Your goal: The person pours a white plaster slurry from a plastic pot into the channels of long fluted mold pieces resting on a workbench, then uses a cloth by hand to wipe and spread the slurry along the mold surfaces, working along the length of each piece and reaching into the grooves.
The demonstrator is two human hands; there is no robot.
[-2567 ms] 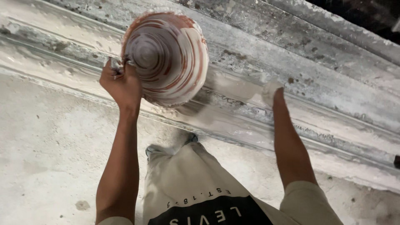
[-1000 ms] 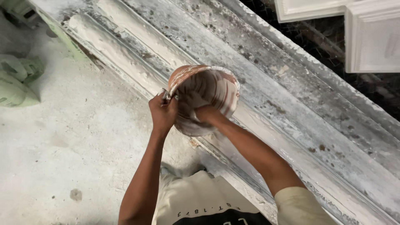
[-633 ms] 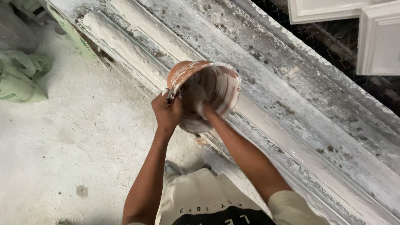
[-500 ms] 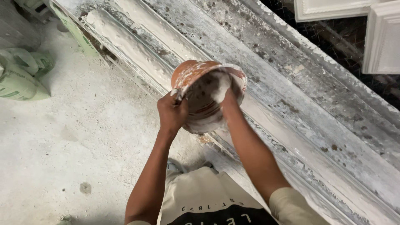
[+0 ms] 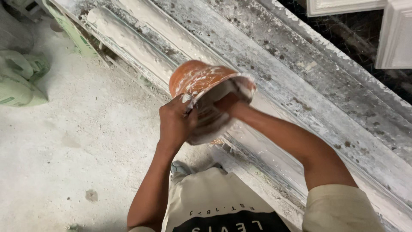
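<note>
An orange-brown rubber bowl [image 5: 198,78], smeared with white plaster, is tipped on its side over a long plaster-coated mould [image 5: 141,43]. My left hand [image 5: 176,122] grips the bowl's rim from below. My right hand [image 5: 225,103] reaches inside the bowl, its fingers hidden by the rim and wet plaster.
The long mould bench [image 5: 300,86] runs diagonally from top left to bottom right. Green-printed sacks [image 5: 19,79] lie on the dusty concrete floor [image 5: 73,150] at the left. White moulded panels [image 5: 395,34] stand at the top right. My beige shirt [image 5: 214,202] is below.
The bowl has been tipped from bottom-up to its side. My right hand has moved from the bench into the bowl. The view has shifted right along the mould.
</note>
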